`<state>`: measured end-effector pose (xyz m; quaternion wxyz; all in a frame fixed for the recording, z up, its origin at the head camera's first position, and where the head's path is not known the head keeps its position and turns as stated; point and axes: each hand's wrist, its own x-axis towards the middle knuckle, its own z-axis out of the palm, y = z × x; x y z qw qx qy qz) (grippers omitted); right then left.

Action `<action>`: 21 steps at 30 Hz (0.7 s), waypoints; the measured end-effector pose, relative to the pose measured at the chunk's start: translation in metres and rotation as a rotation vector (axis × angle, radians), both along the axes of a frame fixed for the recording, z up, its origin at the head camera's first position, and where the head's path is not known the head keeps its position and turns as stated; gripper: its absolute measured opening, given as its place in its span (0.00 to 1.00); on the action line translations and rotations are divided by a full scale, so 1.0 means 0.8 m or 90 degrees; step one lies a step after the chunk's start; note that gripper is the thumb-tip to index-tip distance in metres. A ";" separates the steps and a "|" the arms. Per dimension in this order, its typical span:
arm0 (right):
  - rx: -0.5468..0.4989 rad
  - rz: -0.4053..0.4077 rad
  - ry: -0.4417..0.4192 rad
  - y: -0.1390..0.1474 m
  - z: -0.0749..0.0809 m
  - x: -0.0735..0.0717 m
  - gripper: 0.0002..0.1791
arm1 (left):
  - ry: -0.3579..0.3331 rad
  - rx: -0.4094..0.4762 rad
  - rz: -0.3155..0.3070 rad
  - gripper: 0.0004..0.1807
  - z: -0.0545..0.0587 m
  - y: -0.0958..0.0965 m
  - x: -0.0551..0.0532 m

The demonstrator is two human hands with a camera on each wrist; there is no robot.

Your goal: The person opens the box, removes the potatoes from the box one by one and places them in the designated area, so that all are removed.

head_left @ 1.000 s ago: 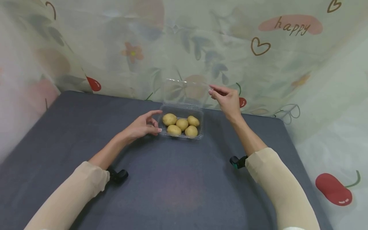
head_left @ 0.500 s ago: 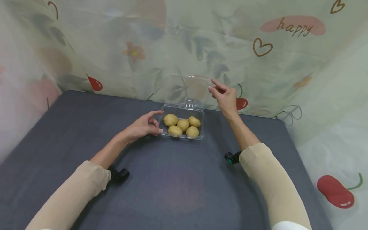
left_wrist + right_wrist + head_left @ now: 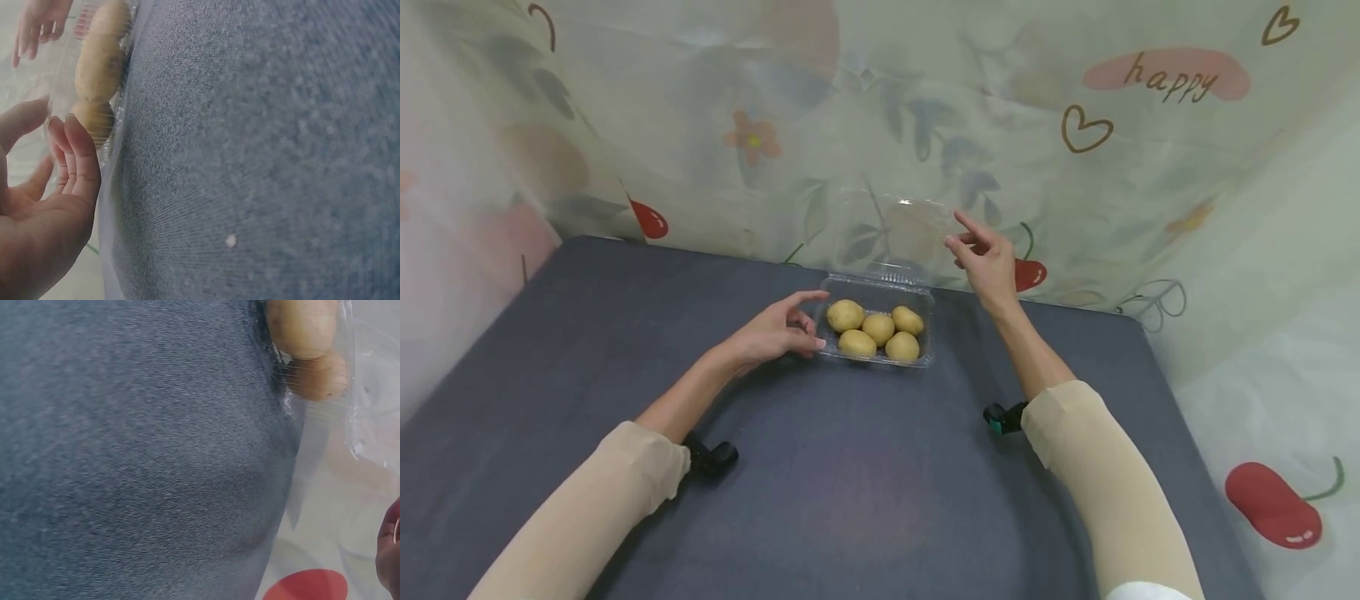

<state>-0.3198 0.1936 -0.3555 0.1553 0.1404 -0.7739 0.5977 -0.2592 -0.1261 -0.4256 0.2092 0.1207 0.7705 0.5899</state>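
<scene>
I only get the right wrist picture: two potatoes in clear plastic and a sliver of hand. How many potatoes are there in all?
Observer: Five potatoes, as the head view shows, all in the clear box.
Visitor: Where's the other hand?
Observer: The left hand is at the box's left end; I can't tell how firmly it touches, if at all.
Visitor: And that sliver at my edge?
Observer: The right hand, thumb and forefinger spread apart beside the right edge of the raised lid.

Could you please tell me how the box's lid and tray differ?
The lid stands raised, while the tray rests on the table. The tray holds five potatoes; the lid holds none. Both are clear plastic and meet along the tray's back edge.
</scene>
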 end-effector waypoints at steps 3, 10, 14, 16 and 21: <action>0.003 0.005 0.004 0.003 -0.002 0.005 0.22 | -0.006 0.006 0.002 0.42 0.000 0.003 0.000; 0.033 0.007 -0.004 0.004 -0.009 0.020 0.16 | -0.013 0.000 0.008 0.41 -0.002 0.005 -0.005; 0.056 0.022 -0.013 0.004 -0.011 0.029 0.14 | -0.009 -0.013 0.012 0.41 -0.002 0.005 -0.005; 0.073 0.031 -0.014 0.004 -0.011 0.032 0.14 | -0.005 -0.017 0.014 0.42 -0.001 0.005 -0.005; 0.094 0.058 -0.032 0.006 -0.013 0.039 0.15 | 0.000 -0.009 0.013 0.43 0.003 0.007 -0.002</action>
